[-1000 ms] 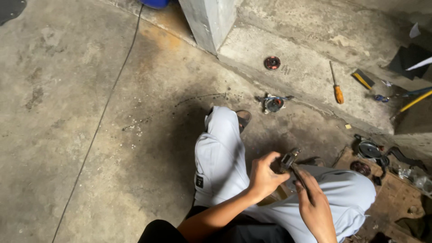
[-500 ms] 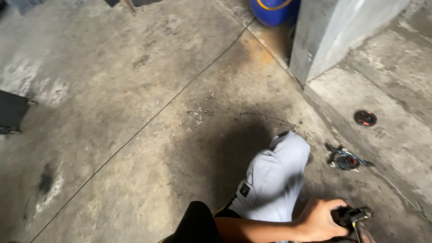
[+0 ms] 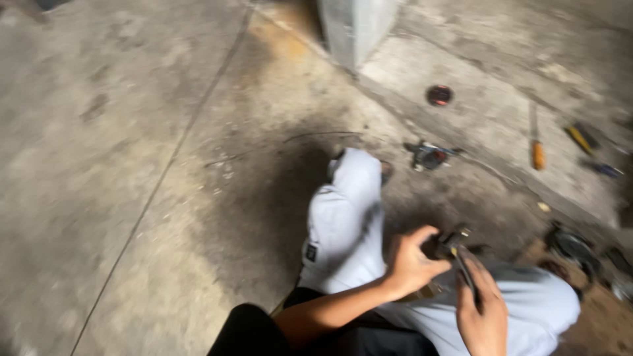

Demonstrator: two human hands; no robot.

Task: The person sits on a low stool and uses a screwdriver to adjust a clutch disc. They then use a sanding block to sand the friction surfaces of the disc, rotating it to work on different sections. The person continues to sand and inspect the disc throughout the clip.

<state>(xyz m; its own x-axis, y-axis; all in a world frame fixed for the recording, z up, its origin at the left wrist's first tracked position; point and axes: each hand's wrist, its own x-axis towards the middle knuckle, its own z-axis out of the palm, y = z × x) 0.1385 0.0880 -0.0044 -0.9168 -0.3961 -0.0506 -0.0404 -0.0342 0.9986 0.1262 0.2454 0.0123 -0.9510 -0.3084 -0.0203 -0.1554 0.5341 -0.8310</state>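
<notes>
Head view showed the left hand [image 3: 410, 262] curled around a small dark metal part with a blocky head [image 3: 450, 242], fingers pressed on its near side and thumb raised over the top, so the hand was closed on the piece. The right hand [image 3: 482, 315] came up from below, its fingers pinching the thin dark stem that ran down from that head. The part sat above the person's pale grey trouser knee [image 3: 521, 310], held clear of the floor between the two hands.

To do such two-handed work well, I judged that the left hand should brace the head firmly against the knee while the right worked the stem with short, even moves; motion blur made finer detail of the grip impossible to read.

As far as the blur allowed, the part's long axis ran from upper left to lower right, head pointing up and away from the person, stem trailing toward the right hand.

Farther out on the stained concrete floor [image 3: 132, 165] lay a small metal fitting [image 3: 430, 157], a round dark disc with a red centre [image 3: 440, 95], and an orange-handled screwdriver [image 3: 538, 146] on the raised concrete ledge [image 3: 488, 112], all well apart from the hands.
</notes>
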